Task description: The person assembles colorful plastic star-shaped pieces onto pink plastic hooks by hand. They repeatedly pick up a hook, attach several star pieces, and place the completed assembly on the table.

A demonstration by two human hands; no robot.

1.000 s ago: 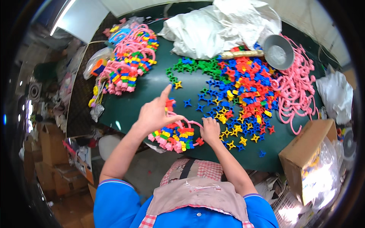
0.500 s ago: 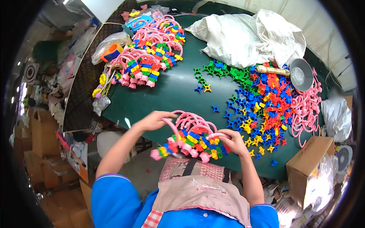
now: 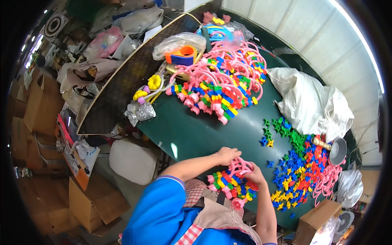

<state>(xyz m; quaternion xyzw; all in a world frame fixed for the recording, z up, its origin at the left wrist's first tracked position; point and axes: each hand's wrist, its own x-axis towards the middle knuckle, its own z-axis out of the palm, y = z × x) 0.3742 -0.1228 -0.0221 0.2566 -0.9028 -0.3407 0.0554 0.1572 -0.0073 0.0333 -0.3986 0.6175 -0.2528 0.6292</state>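
A bunch of pink curved plastic hoops [image 3: 241, 167] hangs over the near table edge, close to my apron. Red, yellow, green and blue pieces [image 3: 226, 181] are threaded along them, with pink end caps at the bottom. My left hand [image 3: 228, 155] is closed at the upper left of the bunch, fingers bent over the hoops. At the right side, my right hand [image 3: 255, 175] grips the hoops; its fingertips are partly hidden. Farther back on the green table [image 3: 196, 136] lies a large heap of similar threaded hoops [image 3: 222, 79].
Loose star-shaped pieces [image 3: 292, 171] spread across the table's right side, beside bare pink hoops [image 3: 326, 181] and a grey bowl [image 3: 338, 151]. A white sack [image 3: 312, 100] lies behind them. An orange and blue tape dispenser [image 3: 181, 56] sits at the far left. Cardboard boxes [image 3: 96, 200] stand lower left.
The view has turned left, so the table's contents appear shifted right. My hands have come closer together around the bunch, and the hoops sit more tightly gathered.
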